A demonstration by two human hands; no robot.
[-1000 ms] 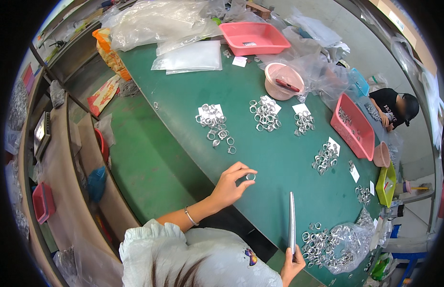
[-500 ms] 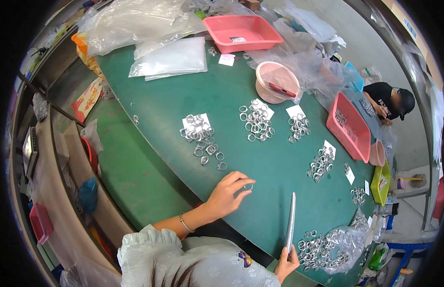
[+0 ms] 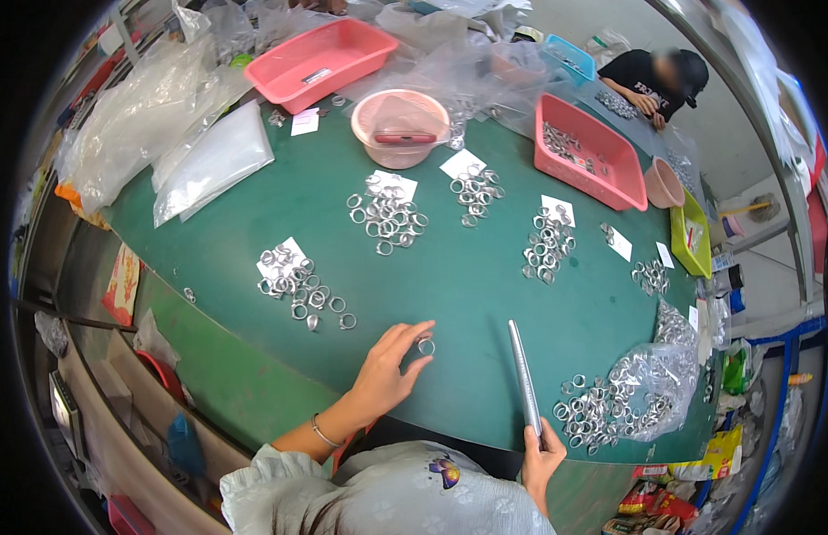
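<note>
Between the thumb and fingertips of my left hand [image 3: 385,373] is a silver-coloured ring [image 3: 432,349], held over the green table [image 3: 459,285]. My right hand [image 3: 543,456] grips the thick lower end of a tapered metal ring mandrel [image 3: 524,379], which points away from me and leans slightly left. No ring shows on the mandrel. To the right of this hand lies a large heap of loose rings [image 3: 601,410], spilling from a clear plastic bag [image 3: 671,383]. Nearest my left hand is a smaller ring pile [image 3: 303,287] on a white paper slip.
Further ring piles [image 3: 387,218] with white slips spread across the table. Behind them stand a pink bucket [image 3: 387,159], with a red phone-like object on top, and two pink trays [image 3: 352,62] [image 3: 614,192]. A green basket [image 3: 690,234] is at right. Another person [image 3: 650,85] works beyond.
My view has turned, so the table and its piles sit differently in the picture. The left hand still pinches a ring, and the right still grips the mandrel, now leaning left.
</note>
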